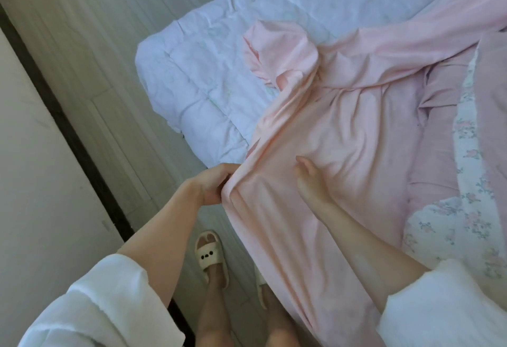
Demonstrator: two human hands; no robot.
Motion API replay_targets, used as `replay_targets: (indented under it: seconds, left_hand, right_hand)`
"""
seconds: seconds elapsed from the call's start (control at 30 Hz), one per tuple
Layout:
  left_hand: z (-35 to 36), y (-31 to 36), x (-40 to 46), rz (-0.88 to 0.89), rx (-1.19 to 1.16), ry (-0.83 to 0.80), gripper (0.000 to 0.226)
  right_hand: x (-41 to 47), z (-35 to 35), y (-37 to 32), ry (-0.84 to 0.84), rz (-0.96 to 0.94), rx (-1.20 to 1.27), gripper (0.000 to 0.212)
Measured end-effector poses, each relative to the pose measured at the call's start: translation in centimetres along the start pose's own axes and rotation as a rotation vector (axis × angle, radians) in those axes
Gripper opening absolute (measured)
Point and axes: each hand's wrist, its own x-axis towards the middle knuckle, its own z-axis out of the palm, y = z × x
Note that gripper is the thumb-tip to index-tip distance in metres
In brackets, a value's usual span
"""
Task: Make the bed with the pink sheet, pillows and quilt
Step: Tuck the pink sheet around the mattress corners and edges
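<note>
Pink sheet (343, 132), running lengthwise toward upper right, is being gripped by left hand (212, 184); right hand (308, 179) is being rested on it, fingers relaxed.

No text, label, brand, number or sign can be read anywhere in the head view; the only marks are three dark dots on the strap of the cream slipper (210, 255), which form no letters, and the small flower print on the white quilt (450, 226), which carries no writing
</note>
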Motion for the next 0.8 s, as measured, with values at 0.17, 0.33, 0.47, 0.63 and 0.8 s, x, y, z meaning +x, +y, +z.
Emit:
replay_targets:
  seconds: [0.17, 0.33, 0.47, 0.63, 0.8]
  left_hand:
    - [-5.5, 1.1, -3.3, 0.103, -0.09, 0.236, 0.046]
    - [-10.9, 0.6, -5.9, 0.246, -0.481, 0.364, 0.054]
    - [-15.5, 1.7, -9.5, 0.275, -0.443, 0.342, 0.046]
    - [-17.9, 2.9, -12.2, 0.208, -0.175, 0.188, 0.025]
    - [-20.3, 2.2, -14.2, 0.29, 0.04, 0.45, 0.008]
  right_hand:
    - [-0.5, 5.2, -5.9, -0.014, -0.123, -0.033, 0.042]
    - [-1.2, 9.9, -11.1, 0.009, -0.235, 0.039, 0.042]
    - [-1.2, 13.3, -14.5, -0.067, -0.191, 0.023, 0.043]
    - [-1.2, 16.7, -18.1, -0.144, -0.026, -0.006, 0.047]
    - [-0.8, 19.5, -19.6, -0.235, 0.044, -0.202, 0.089]
